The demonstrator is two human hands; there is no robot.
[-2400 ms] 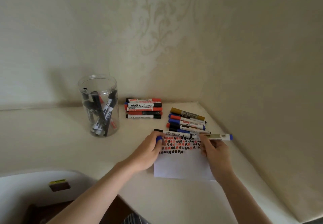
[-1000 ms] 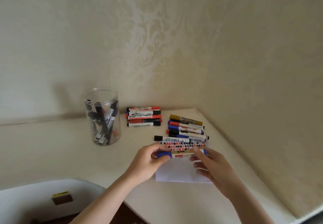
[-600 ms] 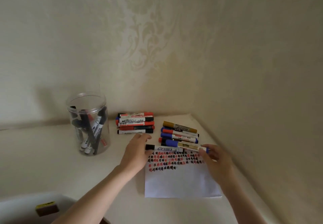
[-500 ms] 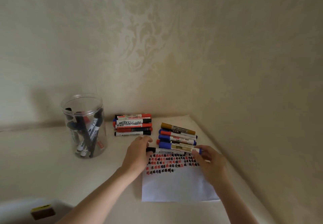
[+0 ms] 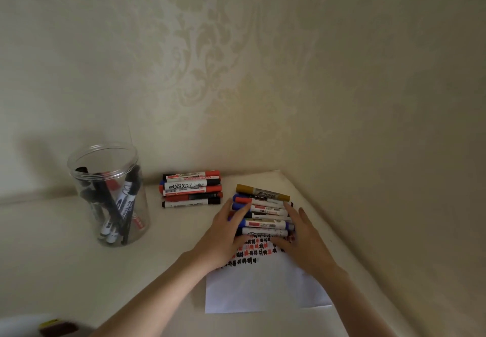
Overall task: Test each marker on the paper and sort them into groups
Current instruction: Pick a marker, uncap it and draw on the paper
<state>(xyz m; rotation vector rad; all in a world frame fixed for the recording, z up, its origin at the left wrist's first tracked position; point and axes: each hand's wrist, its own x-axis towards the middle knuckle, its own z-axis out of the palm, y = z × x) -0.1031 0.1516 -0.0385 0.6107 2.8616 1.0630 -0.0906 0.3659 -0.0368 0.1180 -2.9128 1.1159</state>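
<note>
A white paper [image 5: 263, 286] lies on the cream table, its far part covered in red and black test marks. Just beyond it sits a group of several markers [image 5: 265, 213] with blue, red, black and gold caps. My left hand [image 5: 226, 234] presses against the left ends of this group and my right hand [image 5: 302, 239] against the right ends, fingers spread, squeezing the pile from both sides. Neither hand lifts a marker. A second group of red and black markers [image 5: 190, 189] lies further left. A clear plastic jar [image 5: 110, 194] holds several more markers.
Two beige patterned walls meet in a corner right behind the marker groups, and the right wall runs close along the paper. A small dark object with a yellow top [image 5: 56, 327] sits at the lower left edge of view.
The blue marker that my right hand carried now lies in the near group. Both hands have moved up from the paper and now press the group's ends together.
</note>
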